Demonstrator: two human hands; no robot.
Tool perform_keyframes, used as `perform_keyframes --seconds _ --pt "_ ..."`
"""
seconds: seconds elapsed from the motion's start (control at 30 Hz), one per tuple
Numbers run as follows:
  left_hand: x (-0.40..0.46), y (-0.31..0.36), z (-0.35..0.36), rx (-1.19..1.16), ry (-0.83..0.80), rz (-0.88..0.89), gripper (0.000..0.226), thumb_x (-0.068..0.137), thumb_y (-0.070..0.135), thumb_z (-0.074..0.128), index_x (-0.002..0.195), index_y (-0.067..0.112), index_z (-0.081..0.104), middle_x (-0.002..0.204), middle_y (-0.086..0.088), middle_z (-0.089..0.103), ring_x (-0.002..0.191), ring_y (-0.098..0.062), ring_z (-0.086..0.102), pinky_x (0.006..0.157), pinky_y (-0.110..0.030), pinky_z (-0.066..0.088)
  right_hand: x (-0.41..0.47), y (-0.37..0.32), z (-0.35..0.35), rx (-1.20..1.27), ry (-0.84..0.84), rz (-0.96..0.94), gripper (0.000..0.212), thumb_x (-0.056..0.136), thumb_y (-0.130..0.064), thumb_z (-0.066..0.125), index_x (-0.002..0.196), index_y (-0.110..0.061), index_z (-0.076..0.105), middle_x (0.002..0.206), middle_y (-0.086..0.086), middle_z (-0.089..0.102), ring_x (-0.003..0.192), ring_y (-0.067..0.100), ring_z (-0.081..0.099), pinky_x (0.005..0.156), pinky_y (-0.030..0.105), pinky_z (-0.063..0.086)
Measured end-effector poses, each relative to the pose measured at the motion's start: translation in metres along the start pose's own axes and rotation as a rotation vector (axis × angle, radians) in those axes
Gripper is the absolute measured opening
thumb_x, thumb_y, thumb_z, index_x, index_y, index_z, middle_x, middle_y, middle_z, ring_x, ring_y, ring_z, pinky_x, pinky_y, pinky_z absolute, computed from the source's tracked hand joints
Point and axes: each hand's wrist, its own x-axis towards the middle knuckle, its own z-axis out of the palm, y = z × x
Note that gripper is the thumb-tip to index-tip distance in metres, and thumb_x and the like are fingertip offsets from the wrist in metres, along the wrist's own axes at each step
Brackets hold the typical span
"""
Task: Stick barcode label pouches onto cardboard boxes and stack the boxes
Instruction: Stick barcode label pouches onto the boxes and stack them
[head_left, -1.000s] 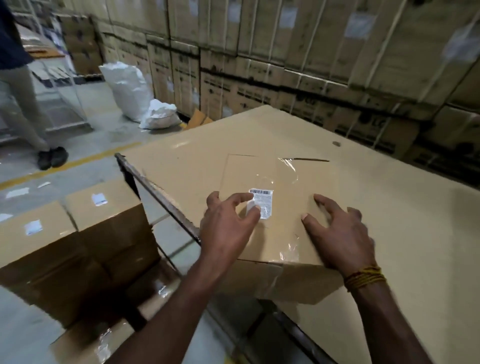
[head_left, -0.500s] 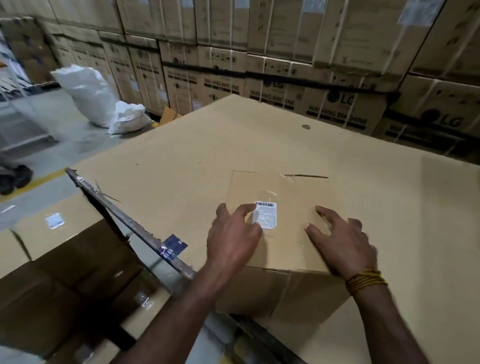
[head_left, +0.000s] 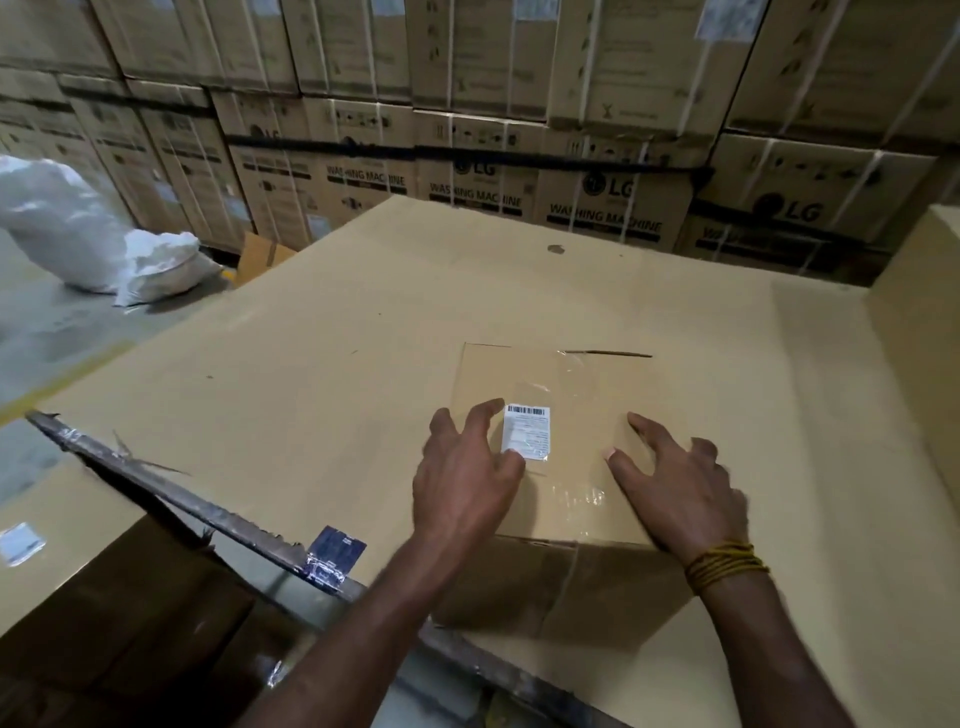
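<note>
Head view: small brown cardboard box (head_left: 550, 571) sits on a big flat sheet of tan cardboard (head_left: 363, 338), at that sheet's near edge, with the clear plastic pouch holding a white barcode label (head_left: 527, 432) lying flat on the box top, left of centre. Left hand (head_left: 462, 483) rests on the box top at its left side, fingers spread and loosely bent, thumb tip touching the label's lower-left corner; it grips nothing. Right hand (head_left: 680, 488) lies on the right part of the top, fingers spread, also holding nothing. Risks, as I read it: pouch film looks wrinkled and glossy near the front of the top, so an unpressed edge could lift or trap air; pressing with one thumb only could leave the far corners loose. Box front face hangs right at the near edge of the sheet, above a dark metal rail (head_left: 208, 514) with torn silver tape (head_left: 332, 561); a push toward the near side could tip it off, and the rail edge could snag a sleeve or the film. Room: wide open sheet far and left of the box, good for sliding. Right side is closed by a tan cardboard wall (head_left: 919, 364). Stacked printed washing-machine cartons (head_left: 608, 197) block the far side. More labelled brown boxes (head_left: 67, 540) sit lower, near left, likely the stacking spot; white sacks (head_left: 104, 244) lie on the floor far left.
</note>
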Motion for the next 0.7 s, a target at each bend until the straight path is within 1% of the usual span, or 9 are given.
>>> perform_keyframes --seconds 0.1,0.23,0.3,0.4,0.47,0.5,0.57,0.63,0.7 --pt "0.016 -0.008 -0.005 -0.004 -0.009 0.045 0.057 0.095 0.033 0.052 0.149 0.040 0.036 0.150 -0.005 0.035 0.122 -0.025 0.053 0.085 -0.035 0.039 -0.006 -0.009 0.006 -0.007 0.002 0.051 0.061 0.094 -0.065 0.037 0.151 -0.047 0.024 0.143 0.017 0.035 0.128 0.038 0.043 0.106 0.048 0.035" --pt "0.048 -0.018 -0.013 0.003 -0.009 0.095 0.054 0.095 0.033 0.050 0.147 0.040 0.038 0.149 -0.001 0.040 0.120 -0.025 0.056 0.088 -0.038 0.043 -0.018 -0.022 0.015 -0.015 0.010 0.105 0.065 0.093 -0.067 0.036 0.152 -0.045 0.019 0.145 0.017 0.031 0.129 0.037 0.042 0.106 0.046 0.035" --pt "0.065 -0.022 -0.014 0.042 -0.004 0.143 0.050 0.096 0.033 0.048 0.145 0.039 0.042 0.147 0.000 0.044 0.119 -0.025 0.057 0.089 -0.038 0.044 -0.025 -0.029 0.019 -0.009 0.018 0.128 0.066 0.093 -0.068 0.036 0.153 -0.045 0.018 0.150 0.018 0.024 0.132 0.038 0.039 0.108 0.046 0.033" --pt "0.090 -0.025 -0.012 0.080 -0.018 0.234 0.050 0.095 0.033 0.049 0.144 0.038 0.044 0.147 0.002 0.047 0.119 -0.026 0.058 0.092 -0.039 0.045 -0.034 -0.039 0.028 -0.024 0.054 0.143 0.067 0.094 -0.067 0.037 0.153 -0.044 0.017 0.161 0.016 0.001 0.143 0.038 0.024 0.114 0.048 0.024" --pt "0.106 -0.027 -0.011 0.080 -0.042 0.285 0.052 0.093 0.034 0.052 0.145 0.038 0.043 0.146 0.003 0.049 0.120 -0.025 0.058 0.092 -0.038 0.045 -0.033 -0.043 0.031 -0.043 0.080 0.128 0.067 0.093 -0.067 0.038 0.153 -0.044 0.018 0.163 0.014 -0.011 0.149 0.035 0.006 0.118 0.050 0.015" --pt "0.114 -0.028 -0.010 0.080 -0.058 0.316 0.052 0.093 0.035 0.052 0.145 0.038 0.043 0.145 0.003 0.051 0.120 -0.024 0.058 0.092 -0.037 0.044 -0.030 -0.044 0.032 -0.050 0.087 0.119 0.067 0.093 -0.067 0.039 0.153 -0.044 0.018 0.163 0.014 -0.013 0.151 0.033 -0.002 0.119 0.050 0.009" --pt "0.129 -0.027 -0.007 0.080 -0.092 0.378 0.050 0.094 0.036 0.052 0.143 0.038 0.044 0.142 0.005 0.054 0.122 -0.022 0.057 0.091 -0.036 0.043 -0.021 -0.045 0.031 -0.044 0.090 0.101 0.068 0.093 -0.066 0.040 0.153 -0.043 0.020 0.164 0.013 -0.012 0.151 0.033 -0.011 0.120 0.051 0.001" --pt "0.138 -0.023 -0.004 0.064 -0.104 0.422 0.045 0.095 0.036 0.052 0.141 0.038 0.049 0.139 0.006 0.057 0.122 -0.019 0.057 0.091 -0.035 0.043 -0.009 -0.043 0.028 -0.028 0.082 0.083 0.068 0.093 -0.066 0.042 0.153 -0.042 0.022 0.165 0.014 -0.008 0.151 0.034 -0.011 0.120 0.051 -0.002" --pt "0.137 -0.021 -0.001 0.022 -0.032 0.450 0.042 0.095 0.035 0.050 0.136 0.034 0.055 0.135 0.005 0.061 0.119 -0.017 0.059 0.097 -0.036 0.042 0.004 -0.041 0.024 -0.033 0.082 0.063 0.067 0.092 -0.065 0.045 0.152 -0.041 0.025 0.165 0.014 -0.004 0.151 0.034 -0.008 0.120 0.050 -0.002"
